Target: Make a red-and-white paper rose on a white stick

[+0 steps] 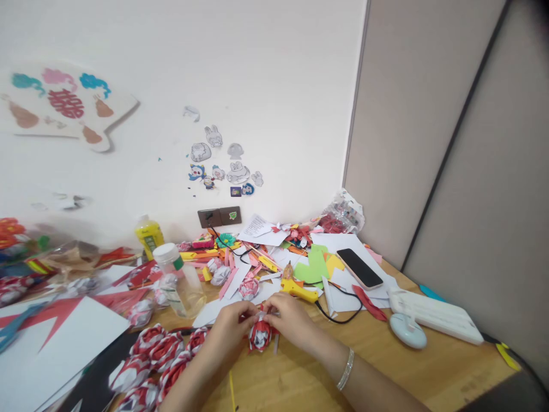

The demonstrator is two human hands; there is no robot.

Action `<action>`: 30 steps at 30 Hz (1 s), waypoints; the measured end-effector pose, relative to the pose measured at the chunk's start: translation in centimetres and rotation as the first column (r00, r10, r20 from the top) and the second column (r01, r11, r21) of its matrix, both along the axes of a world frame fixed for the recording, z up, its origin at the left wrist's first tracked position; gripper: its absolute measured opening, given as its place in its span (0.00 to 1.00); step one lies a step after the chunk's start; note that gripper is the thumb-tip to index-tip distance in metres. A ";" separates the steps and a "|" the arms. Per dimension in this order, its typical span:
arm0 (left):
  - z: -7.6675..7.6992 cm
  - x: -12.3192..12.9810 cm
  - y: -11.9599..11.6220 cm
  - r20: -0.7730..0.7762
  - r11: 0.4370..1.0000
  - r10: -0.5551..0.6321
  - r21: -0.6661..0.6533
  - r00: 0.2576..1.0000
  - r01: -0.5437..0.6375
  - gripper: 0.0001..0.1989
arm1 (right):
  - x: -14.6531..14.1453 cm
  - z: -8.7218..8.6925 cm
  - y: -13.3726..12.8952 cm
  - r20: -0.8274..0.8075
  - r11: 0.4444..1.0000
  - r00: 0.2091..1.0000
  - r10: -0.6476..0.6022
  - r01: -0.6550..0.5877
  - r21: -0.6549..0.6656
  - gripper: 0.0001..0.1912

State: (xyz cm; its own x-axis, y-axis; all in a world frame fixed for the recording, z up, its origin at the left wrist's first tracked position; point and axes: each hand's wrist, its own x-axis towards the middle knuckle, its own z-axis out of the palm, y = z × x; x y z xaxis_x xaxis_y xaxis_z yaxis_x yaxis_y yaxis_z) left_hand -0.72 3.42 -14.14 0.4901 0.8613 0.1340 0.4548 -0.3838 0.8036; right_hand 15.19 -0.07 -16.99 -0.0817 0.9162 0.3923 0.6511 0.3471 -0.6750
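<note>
Between both hands, at the middle of the wooden table, is a red-and-white crumpled paper ball (259,336). My left hand (235,321) is closed, thumb and fingers pinching its top from the left. From the other side my right hand (288,318), closed too, pinches the same twisted top. The fingertips nearly meet there and hide part of it. Just behind my right hand lies a yellow hot glue gun (300,290) with a black cord. Several similar red-and-white paper balls (165,350) are grouped beside my left forearm. A pinkish paper ball (249,286) sits behind my hands.
A clear plastic jar (182,292) and a yellow bottle (149,233) stand at left. Paper scraps (311,268) cover the back. A phone (359,268), a white power strip (441,316) and a pale blue mouse (407,331) lie right. White sheets (81,337) lie far left.
</note>
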 end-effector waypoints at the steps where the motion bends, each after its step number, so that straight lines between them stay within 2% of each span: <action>1: 0.0 0.1 -0.1 0.003 1.000 0.011 0.003 1.000 -0.011 0.09 | 0.1 -0.1 0.1 -0.009 1.000 1.000 0.006 -0.006 -0.016 0.04; 5: -0.5 0.6 -0.5 0.020 0.997 0.065 0.039 0.998 -0.065 0.08 | 0.2 -0.5 0.3 -0.010 0.999 1.000 -0.002 0.001 -0.040 0.06; 9: -1.1 0.7 -0.4 0.059 0.994 0.089 0.064 0.994 -0.092 0.06 | 0.0 -0.3 0.1 0.054 0.999 0.998 -0.035 0.034 0.019 0.06; 14: -1.1 0.3 0.6 0.143 0.994 0.050 -0.105 0.988 -0.035 0.11 | -0.1 0.0 -0.2 0.057 0.997 0.997 -0.059 0.056 0.054 0.07; 17: -1.0 -0.2 1.4 0.261 0.987 0.047 -0.163 0.964 -0.004 0.19 | 0.2 0.2 0.1 -0.043 0.994 0.994 -0.101 0.103 0.047 0.07; 19: -1.1 -0.4 1.7 0.281 0.993 0.010 -0.117 0.960 0.024 0.25 | 0.5 0.2 0.4 -0.186 0.990 0.974 -0.132 0.138 0.017 0.05; 22: -2.0 -0.4 1.6 0.247 0.997 -0.028 0.073 0.969 0.011 0.33 | 0.9 0.1 1.1 -0.422 0.986 0.892 -0.161 0.162 -0.034 0.03; 26: -3.7 0.3 1.1 0.211 0.951 0.050 0.288 0.976 -0.111 0.43 | 0.8 -0.8 1.7 -0.577 0.981 0.795 -0.187 0.187 -0.060 0.07; 30: -4.2 1.1 0.6 0.147 0.938 0.063 0.330 0.987 -0.109 0.32 | 0.2 -1.4 2.0 -0.643 0.985 0.747 -0.171 0.120 -0.122 0.11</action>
